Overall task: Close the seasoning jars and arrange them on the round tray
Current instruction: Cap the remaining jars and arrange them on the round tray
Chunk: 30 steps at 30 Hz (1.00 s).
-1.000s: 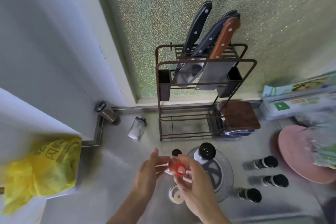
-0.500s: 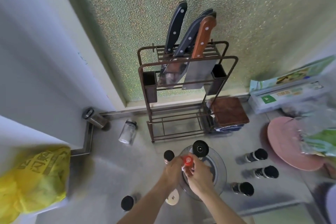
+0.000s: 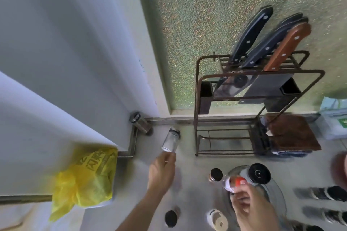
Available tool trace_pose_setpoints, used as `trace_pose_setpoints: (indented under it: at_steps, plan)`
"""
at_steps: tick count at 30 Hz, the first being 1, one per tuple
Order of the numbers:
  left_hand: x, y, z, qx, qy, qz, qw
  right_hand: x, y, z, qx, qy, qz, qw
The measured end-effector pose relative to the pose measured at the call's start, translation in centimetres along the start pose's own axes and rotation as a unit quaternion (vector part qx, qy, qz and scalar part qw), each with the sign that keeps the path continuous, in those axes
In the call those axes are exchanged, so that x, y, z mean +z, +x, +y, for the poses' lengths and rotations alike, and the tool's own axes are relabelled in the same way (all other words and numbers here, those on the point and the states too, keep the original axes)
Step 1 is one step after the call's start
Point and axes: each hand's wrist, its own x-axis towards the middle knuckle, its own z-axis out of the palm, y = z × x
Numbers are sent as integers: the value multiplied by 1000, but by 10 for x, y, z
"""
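My right hand [image 3: 251, 206] is shut on a small red-capped jar [image 3: 234, 183], held at the left rim of the round glass tray [image 3: 279, 200]. A tall black-lidded bottle [image 3: 259, 173] stands on the tray. My left hand [image 3: 162, 170] is stretched out to a clear jar [image 3: 170, 139] lying tilted on the counter, with its fingertips at the jar's near end. A small brown jar [image 3: 216, 174] stands just left of the tray. Near me are a black-lidded jar [image 3: 171, 217] and a white-lidded jar [image 3: 217, 220]. Blurred black-lidded jars [image 3: 328, 193] lie right of the tray.
A rusty knife rack [image 3: 196, 99] with several knives stands behind the tray, with a brown board [image 3: 293, 133] at its right foot. A metal shaker [image 3: 139, 122] sits in the wall corner. A yellow bag [image 3: 84, 178] hangs at the left. A pink disc [image 3: 339, 170] shows at the right edge.
My left hand has let go of the red-capped jar and reached forward and left to the clear jar. My right hand keeps the red-capped jar by the tray. The view has swung left.
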Motion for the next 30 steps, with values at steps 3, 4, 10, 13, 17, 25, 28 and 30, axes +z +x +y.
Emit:
trace_pose_setpoints:
  at_steps: [3,4,10,13,17,25,28,30]
  plan:
    - [-26,48,-4,-42,18,57,997,34,11,-43,-66,7,-50,997]
    - [-32,63,-5,-56,17,66,996,49,18,-53,-87,4,-66,994]
    - [-45,149,-6,-136,18,109,984,130,78,-123,-142,-62,-119,981]
    - [-45,189,-13,-141,7,130,981,162,112,-141,-105,-86,-125,983]
    - [-37,228,-28,-144,-26,186,972,190,146,-143,-32,-88,-114,989]
    - [-26,229,-36,-67,-40,256,963,219,175,-137,27,-71,-125,989]
    - [-26,198,-49,-19,-43,244,969,222,177,-135,37,-56,-125,990]
    - [-27,172,-56,2,-42,236,971,217,168,-136,22,-53,-125,991]
